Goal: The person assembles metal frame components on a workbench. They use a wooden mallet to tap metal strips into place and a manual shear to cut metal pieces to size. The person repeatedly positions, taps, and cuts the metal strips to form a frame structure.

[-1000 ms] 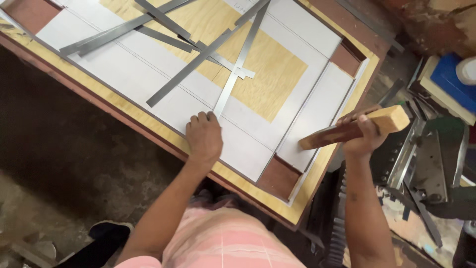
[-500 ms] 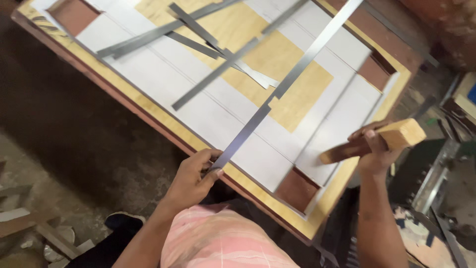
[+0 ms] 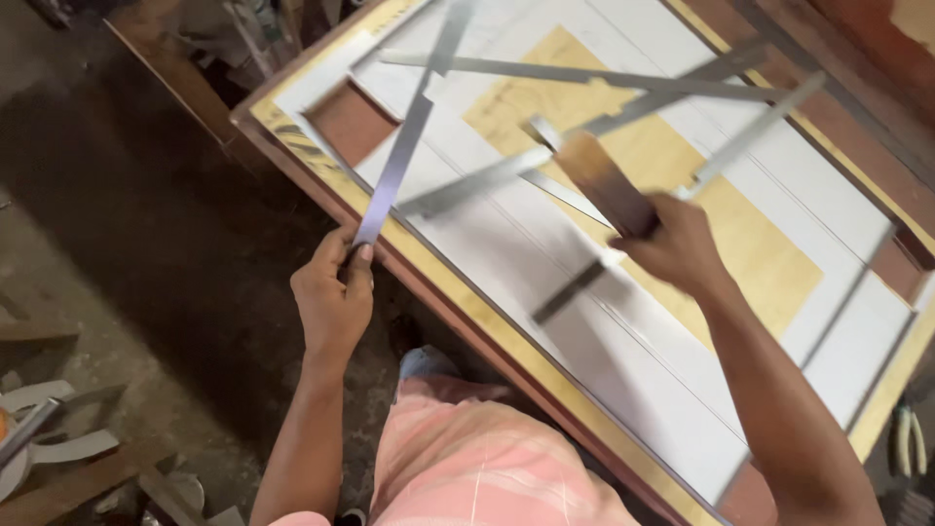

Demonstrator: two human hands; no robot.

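Observation:
My left hand point(image 3: 334, 292) grips the near end of a long flat metal strip point(image 3: 407, 139) that runs up and away over the left part of the panel. My right hand point(image 3: 675, 245) holds a brown wooden block point(image 3: 604, 182) by one end, above the panel's middle. Under both lies a large board point(image 3: 467, 302) with a yellow plywood rim, covered in white sheets with a yellow plywood patch point(image 3: 672, 166) in the centre. Several other metal strips point(image 3: 584, 78) lie crossed on the white surface.
Reddish-brown corner pieces point(image 3: 349, 119) show at the panel's corners. Dark dirty floor lies to the left, with scrap metal and wood pieces point(image 3: 49, 438) at the lower left. Pliers point(image 3: 911, 438) sit at the far right edge. My pink checked garment fills the bottom centre.
My left hand has lifted one metal strip and carried it to the panel's left side. My right hand has brought the wooden block from beyond the edge in over the panel. The view has shifted left.

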